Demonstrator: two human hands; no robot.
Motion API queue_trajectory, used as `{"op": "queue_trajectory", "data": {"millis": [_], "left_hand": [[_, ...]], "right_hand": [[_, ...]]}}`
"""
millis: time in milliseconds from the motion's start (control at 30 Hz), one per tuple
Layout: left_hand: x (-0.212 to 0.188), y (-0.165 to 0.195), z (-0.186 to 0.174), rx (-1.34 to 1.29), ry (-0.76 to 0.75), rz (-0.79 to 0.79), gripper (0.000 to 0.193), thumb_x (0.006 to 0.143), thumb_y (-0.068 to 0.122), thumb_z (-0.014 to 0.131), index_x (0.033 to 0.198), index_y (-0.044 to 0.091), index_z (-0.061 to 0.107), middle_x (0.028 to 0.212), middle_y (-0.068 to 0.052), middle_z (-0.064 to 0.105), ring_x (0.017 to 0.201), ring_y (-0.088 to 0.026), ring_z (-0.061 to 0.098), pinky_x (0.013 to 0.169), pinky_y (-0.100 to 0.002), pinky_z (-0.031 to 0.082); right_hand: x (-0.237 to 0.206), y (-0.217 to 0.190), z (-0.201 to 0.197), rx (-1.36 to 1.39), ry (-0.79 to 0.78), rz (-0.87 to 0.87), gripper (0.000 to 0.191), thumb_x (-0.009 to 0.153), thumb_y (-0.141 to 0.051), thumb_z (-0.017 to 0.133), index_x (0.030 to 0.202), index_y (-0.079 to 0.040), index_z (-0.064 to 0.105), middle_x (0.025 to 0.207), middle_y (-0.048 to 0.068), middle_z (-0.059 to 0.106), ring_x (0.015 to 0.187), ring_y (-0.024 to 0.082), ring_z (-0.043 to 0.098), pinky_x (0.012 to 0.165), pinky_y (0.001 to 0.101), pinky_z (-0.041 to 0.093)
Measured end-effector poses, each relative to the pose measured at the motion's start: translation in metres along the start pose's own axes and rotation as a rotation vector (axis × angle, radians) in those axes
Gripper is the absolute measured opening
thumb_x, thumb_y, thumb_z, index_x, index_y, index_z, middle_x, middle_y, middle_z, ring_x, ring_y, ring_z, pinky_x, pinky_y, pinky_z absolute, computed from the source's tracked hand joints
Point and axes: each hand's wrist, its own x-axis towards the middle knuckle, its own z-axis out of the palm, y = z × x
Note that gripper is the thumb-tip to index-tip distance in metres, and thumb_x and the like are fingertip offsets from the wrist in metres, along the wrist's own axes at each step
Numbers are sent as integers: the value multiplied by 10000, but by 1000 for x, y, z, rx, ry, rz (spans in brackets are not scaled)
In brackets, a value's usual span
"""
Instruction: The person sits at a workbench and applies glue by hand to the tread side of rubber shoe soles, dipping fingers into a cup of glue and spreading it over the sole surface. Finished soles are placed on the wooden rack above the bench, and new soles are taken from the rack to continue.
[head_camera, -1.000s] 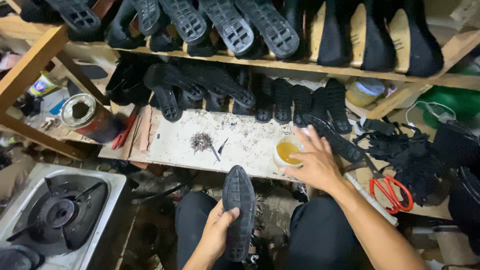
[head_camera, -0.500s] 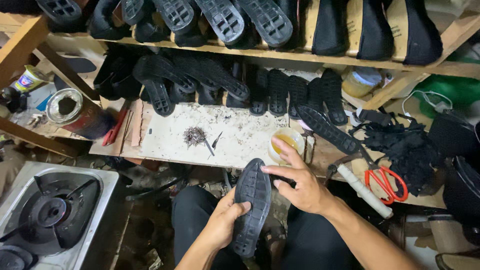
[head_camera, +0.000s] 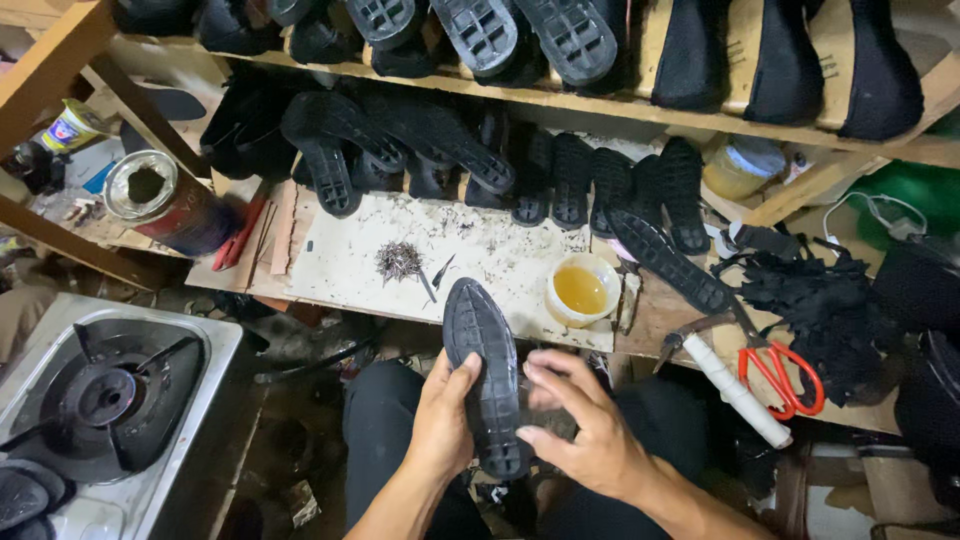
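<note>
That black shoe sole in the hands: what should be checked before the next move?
1. Left hand grips the black shoe sole: ok.
2. Right hand touching the sole's edge: ok.
3. Cup of yellow liquid upright on the white board: ok.
4. Red-handled scissors away from both hands: ok.
5. Pile of small nails clear of the sole: ok.
6. Glue on fingers: cannot tell.
</note>
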Motion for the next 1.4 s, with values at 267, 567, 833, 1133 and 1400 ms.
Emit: {"op": "queue_trajectory", "data": {"millis": [267,567,833,1133,1400], "left_hand": [[-3,-2,-26,437,-279,-130,326,908,17,687,1223,-25,616,1129,-99,722,1025,-174,680,948,-348,543],[-4,12,-33,429,-231,-219,471,835,-11,671,1290,42,562,1104,-38,701,1010,-150,659,893,-325,521],[3,6,-29,376,-178,-163,473,801,-71,666,1265,-4,601,1092,-61,704,986,-157,661,911,-331,533],[1,11,-18,368,-291,-207,519,823,-49,594,1338,22,579,1094,-31,688,937,-109,633,831,-272,517],[0,17,-12,399,-353,-218,555,828,-46,564,1374,50,539,1118,-13,674,931,-83,619,811,-246,515]], "right_hand": [[34,19,-39,-406,36,107,471,818,-206,792,1238,-22,683,1280,114,652,1043,219,686,880,362,563],[67,39,-77,-751,145,-100,196,758,-238,820,768,-54,754,1293,147,646,1315,383,539,1104,472,418],[42,13,-52,-411,-4,-4,252,790,-154,776,1012,-35,771,1430,165,577,1357,323,530,1123,423,409],[32,3,-33,-125,-50,-42,528,788,12,686,1314,-5,642,1580,224,400,1443,345,469,1158,422,403],[27,9,-22,-152,-44,-66,551,774,42,665,1317,-52,655,1612,242,319,1471,374,393,1149,447,395]]}}
